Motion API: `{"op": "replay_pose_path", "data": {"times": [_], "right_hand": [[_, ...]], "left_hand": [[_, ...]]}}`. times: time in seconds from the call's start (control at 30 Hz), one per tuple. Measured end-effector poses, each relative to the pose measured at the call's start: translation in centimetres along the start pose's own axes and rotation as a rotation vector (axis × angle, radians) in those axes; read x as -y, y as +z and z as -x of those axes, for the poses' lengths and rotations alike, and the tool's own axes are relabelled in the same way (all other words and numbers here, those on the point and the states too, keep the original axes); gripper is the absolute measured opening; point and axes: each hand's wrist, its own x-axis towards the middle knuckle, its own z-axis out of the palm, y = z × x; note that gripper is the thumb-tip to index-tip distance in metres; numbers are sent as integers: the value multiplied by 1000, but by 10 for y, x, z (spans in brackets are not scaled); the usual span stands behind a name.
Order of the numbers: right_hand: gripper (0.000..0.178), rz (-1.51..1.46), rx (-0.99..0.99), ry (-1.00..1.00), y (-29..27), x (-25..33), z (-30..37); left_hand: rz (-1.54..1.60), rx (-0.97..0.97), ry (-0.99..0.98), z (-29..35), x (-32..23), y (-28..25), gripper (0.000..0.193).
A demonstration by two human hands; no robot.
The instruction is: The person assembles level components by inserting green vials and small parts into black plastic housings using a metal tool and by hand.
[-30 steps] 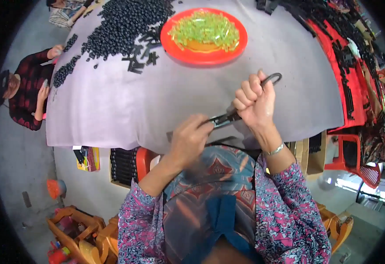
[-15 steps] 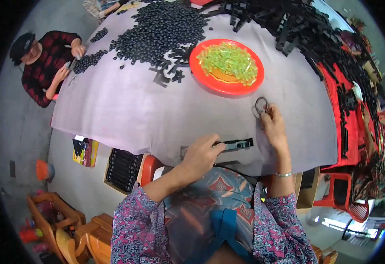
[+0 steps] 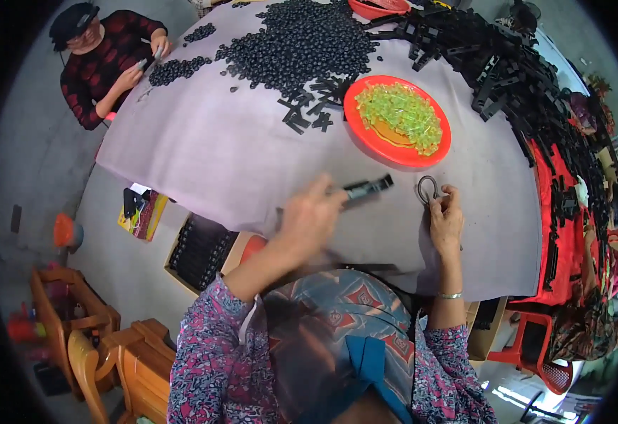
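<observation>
My left hand [image 3: 309, 219], slightly blurred, is closed around a long black plastic part [image 3: 369, 188] with a grey-green inner piece, held above the cloth. My right hand [image 3: 447, 222] pinches a dark open loop [image 3: 420, 189], shaped like a hook or ring, between thumb and fingers. Just beyond both hands stands a red plate [image 3: 364, 145] filled with small translucent green pieces [image 3: 397, 109]. Close to my apron, another thin black strip [image 3: 372, 268] lies on the table edge.
A grey cloth [image 3: 203, 155] covers the table. Heaps of small black round parts [image 3: 295, 49] and long black parts [image 3: 493, 71] lie at the back. A co-worker [image 3: 107, 63] sits at the far left. Boxes of black parts [image 3: 199, 251] stand below the table.
My left hand has lifted the black part off the cloth and moved up and away from me, tilting it. My right hand keeps its pinch on the loop. The whole view has shifted.
</observation>
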Motion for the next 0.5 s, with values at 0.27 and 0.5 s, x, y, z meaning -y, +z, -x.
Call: {"op": "replay_pose_path", "data": {"times": [0.27, 0.5], "right_hand": [[37, 131, 35, -75, 2, 1, 6], [38, 173, -48, -176, 10, -8, 10]], "left_hand": [[-260, -308, -230, -18, 91, -44, 15], [-396, -369, -450, -8, 137, -64, 19]]}}
